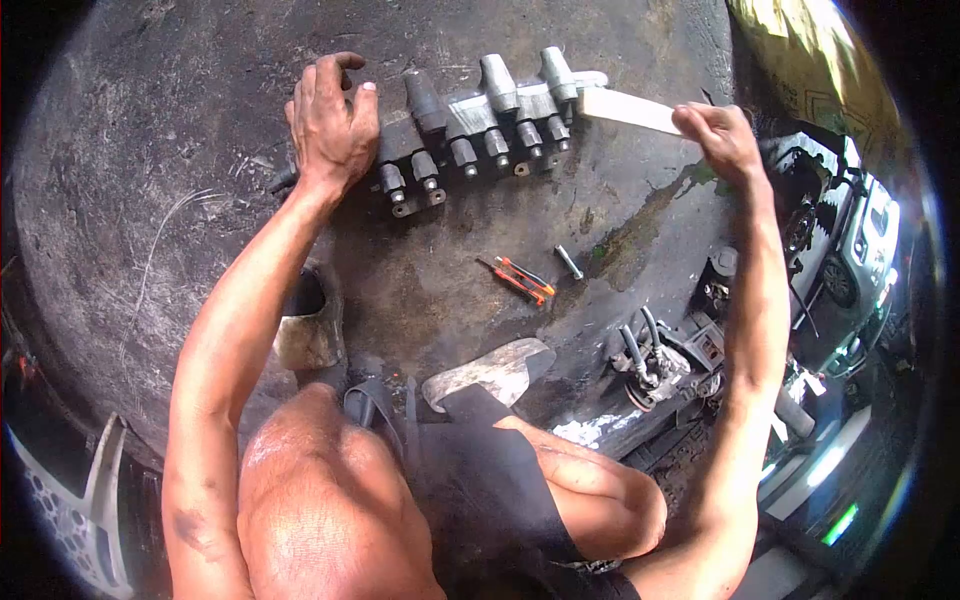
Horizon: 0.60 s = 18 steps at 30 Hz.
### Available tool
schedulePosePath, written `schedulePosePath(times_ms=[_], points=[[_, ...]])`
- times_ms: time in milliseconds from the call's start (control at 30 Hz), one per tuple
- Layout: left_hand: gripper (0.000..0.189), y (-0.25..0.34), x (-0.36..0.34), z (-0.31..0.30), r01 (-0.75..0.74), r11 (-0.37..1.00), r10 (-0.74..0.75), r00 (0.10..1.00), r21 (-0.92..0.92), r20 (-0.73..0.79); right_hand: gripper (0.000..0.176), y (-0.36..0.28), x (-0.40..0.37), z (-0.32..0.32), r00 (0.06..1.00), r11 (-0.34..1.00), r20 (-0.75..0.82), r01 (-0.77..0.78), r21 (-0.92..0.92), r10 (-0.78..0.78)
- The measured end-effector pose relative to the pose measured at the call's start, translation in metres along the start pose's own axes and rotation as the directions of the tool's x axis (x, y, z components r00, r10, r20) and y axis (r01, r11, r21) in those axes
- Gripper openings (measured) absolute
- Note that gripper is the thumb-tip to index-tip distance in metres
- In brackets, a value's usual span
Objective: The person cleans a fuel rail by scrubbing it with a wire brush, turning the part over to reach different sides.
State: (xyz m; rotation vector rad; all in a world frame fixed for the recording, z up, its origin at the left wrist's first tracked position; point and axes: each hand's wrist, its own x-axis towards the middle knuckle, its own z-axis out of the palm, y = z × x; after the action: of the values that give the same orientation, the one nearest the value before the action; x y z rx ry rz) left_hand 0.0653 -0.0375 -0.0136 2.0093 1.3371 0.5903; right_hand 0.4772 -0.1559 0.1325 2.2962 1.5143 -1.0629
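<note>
A dark metal manifold-like part (pixel 398 142) with several stubby outlets lies on the ground, its right half streaked silver. My left hand (pixel 332 125) rests over its left end, palm down, fingers loosely apart and slightly bent at the tips. In my right hand (pixel 718 135), closed in a pinch, is a pale flat stick (pixel 635 112). The stick's far end reaches the right end of the part, beside a silver-coated outlet (pixel 558 73). Two of the other tall outlets stand to the left of that one, one silver and one dark grey.
Orange-handled tool (pixel 522 280) and a bolt (pixel 568 262) lie on the stained ground below the part. Greasy machine components (pixel 655 365) sit at the lower right. A whitish flat piece (pixel 490 372) is near my legs. A shoe (pixel 310 335) shows at left, and a car (pixel 860 240) far right.
</note>
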Motion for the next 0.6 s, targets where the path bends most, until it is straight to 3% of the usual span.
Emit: schedulePosePath(times_ms=[67, 167, 200, 300, 367, 433, 500, 533, 567, 600], points=[[0.034, 0.003, 0.003, -0.002, 0.045, 0.999, -0.044, 0.998, -0.022, 0.037, 0.048, 0.004, 0.002, -0.002, 0.996, 0.996, 0.041, -0.072, -0.058, 0.074], [0.036, 0.003, 0.002, -0.003, 0.061, 0.998, -0.06, 0.997, -0.025, 0.057, 0.047, -0.04, 0.016, 0.068, 0.996, 0.996, 0.076, -0.047, -0.073, 0.053], [0.036, 0.002, 0.004, -0.002, 0.056, 0.998, -0.055, 0.997, -0.022, 0.056, 0.048, -0.062, 0.022, 0.083, 0.986, 0.987, 0.1, 0.141, -0.082, -0.132], [0.037, -0.001, 0.001, -0.003, 0.026, 1.0, -0.026, 0.998, -0.008, 0.061, 0.047, -0.105, 0.012, 0.063, 0.939, 0.865, 0.138, 0.344, -0.367, -0.314], [0.036, 0.0, -0.001, -0.003, 0.045, 0.999, -0.043, 0.997, -0.029, 0.072, 0.051, -0.065, 0.007, 0.041, 0.974, 0.966, 0.008, 0.227, -0.123, -0.228], [0.035, -0.002, 0.002, -0.002, 0.056, 0.998, -0.053, 0.995, -0.037, 0.081, 0.05, -0.005, 0.006, 0.015, 0.995, 0.992, -0.073, 0.055, -0.116, -0.064], [0.034, -0.003, 0.004, 0.0, 0.059, 0.998, -0.054, 0.993, -0.036, 0.108, 0.048, 0.012, 0.002, -0.007, 0.998, 0.985, -0.055, -0.024, -0.172, 0.015], [0.034, -0.003, 0.005, 0.001, 0.053, 0.998, -0.048, 0.994, -0.042, 0.102, 0.043, 0.003, 0.001, 0.006, 0.987, 0.996, -0.15, 0.051, -0.072, -0.061], [0.033, -0.003, 0.005, 0.002, 0.045, 0.998, -0.04, 0.994, -0.047, 0.097, 0.044, -0.009, 0.003, 0.018, 0.993, 0.987, -0.054, -0.113, -0.119, 0.107], [0.033, -0.003, 0.004, 0.002, 0.037, 0.998, -0.033, 0.995, -0.05, 0.092, 0.044, -0.032, 0.007, 0.04, 1.0, 0.982, 0.025, -0.011, -0.186, 0.016]])
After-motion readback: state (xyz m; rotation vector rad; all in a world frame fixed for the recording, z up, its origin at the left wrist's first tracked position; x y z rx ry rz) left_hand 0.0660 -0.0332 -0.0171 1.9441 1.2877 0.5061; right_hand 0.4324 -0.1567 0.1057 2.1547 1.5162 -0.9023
